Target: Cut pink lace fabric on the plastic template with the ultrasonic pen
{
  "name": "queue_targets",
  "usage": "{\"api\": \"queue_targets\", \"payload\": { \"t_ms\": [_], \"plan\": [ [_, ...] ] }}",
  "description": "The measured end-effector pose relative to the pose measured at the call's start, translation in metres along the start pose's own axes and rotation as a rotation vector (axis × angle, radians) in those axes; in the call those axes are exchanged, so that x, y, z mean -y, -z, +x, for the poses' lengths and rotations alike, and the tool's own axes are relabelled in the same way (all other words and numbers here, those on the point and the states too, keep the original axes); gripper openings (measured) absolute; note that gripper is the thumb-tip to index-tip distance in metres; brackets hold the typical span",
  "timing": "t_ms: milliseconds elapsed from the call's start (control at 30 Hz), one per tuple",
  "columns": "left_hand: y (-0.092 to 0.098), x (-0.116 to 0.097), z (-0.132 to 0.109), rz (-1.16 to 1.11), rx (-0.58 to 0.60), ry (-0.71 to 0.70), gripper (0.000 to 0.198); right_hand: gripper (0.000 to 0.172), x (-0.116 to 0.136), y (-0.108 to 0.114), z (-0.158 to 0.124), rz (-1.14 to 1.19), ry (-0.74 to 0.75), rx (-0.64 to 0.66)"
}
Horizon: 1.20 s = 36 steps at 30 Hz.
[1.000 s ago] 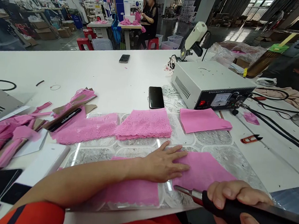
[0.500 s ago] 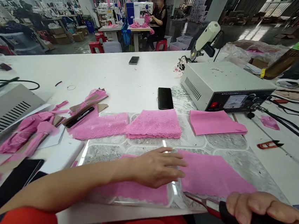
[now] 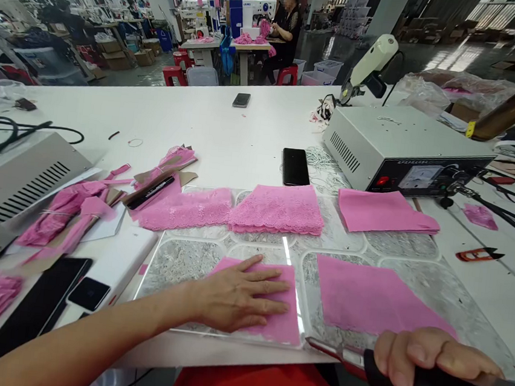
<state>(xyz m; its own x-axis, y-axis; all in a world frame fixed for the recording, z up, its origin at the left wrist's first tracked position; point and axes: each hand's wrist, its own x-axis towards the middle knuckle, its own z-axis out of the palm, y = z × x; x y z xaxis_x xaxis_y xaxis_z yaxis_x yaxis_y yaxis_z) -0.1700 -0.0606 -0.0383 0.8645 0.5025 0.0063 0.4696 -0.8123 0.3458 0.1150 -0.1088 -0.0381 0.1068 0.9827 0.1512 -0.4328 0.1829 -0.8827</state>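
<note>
My left hand point(image 3: 240, 300) lies flat with fingers spread on a pink fabric piece point(image 3: 278, 328) at the table's front edge. In my right hand point(image 3: 433, 355), at the lower right, is a black-handled tool point(image 3: 404, 377) with a narrow, pointed metal tip. That tip is just right of the fabric piece's lower corner, apart from my left fingers. A second pink fabric piece point(image 3: 375, 298) lies flat to the right, above the tool. Under both pieces is a clear-topped mat point(image 3: 182, 264) with pale rounded panels. The back end of the tool is out of view.
Behind the mat's front row are a stack of pink lace point(image 3: 278, 210), folded pink fabric point(image 3: 385, 211) and a phone point(image 3: 295, 167). A grey power box point(image 3: 407, 150) with cables stands at right. Small orange snips point(image 3: 479, 255) lie nearby. Another grey box point(image 3: 20, 194) stands at left.
My left hand has moved left and down from the gap between the two pieces onto the left pink fabric piece. The tool stays in my right hand. The view has shifted slightly.
</note>
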Motion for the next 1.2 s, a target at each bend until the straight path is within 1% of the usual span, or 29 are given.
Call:
{"api": "queue_targets", "payload": {
  "t_ms": [100, 233, 400, 567, 700, 1000, 1200],
  "plan": [
    [-0.001, 0.000, -0.001, 0.005, -0.002, 0.000, 0.038, 0.014, 0.002, -0.004, 0.001, -0.031, 0.039, 0.006],
    [-0.001, 0.000, -0.002, 0.024, 0.009, -0.004, 0.038, 0.014, 0.008, -0.012, 0.004, -0.052, 0.075, 0.044],
    [-0.001, 0.001, -0.003, 0.028, -0.020, -0.011, 0.038, 0.014, 0.014, -0.019, 0.006, -0.090, 0.035, 0.105],
    [-0.001, 0.001, -0.002, 0.042, -0.013, -0.017, 0.038, 0.016, 0.012, -0.024, 0.004, -0.072, 0.026, 0.066],
    [-0.002, 0.001, -0.001, 0.052, 0.000, -0.013, 0.039, 0.015, 0.009, -0.027, 0.003, -0.068, 0.023, 0.053],
    [-0.004, 0.002, -0.002, 0.068, 0.006, -0.019, 0.039, 0.014, 0.013, -0.029, 0.005, -0.104, 0.012, 0.095],
    [-0.003, 0.001, -0.002, 0.048, -0.019, -0.020, 0.038, 0.014, 0.013, -0.029, 0.007, -0.138, 0.029, 0.131]
  ]
}}
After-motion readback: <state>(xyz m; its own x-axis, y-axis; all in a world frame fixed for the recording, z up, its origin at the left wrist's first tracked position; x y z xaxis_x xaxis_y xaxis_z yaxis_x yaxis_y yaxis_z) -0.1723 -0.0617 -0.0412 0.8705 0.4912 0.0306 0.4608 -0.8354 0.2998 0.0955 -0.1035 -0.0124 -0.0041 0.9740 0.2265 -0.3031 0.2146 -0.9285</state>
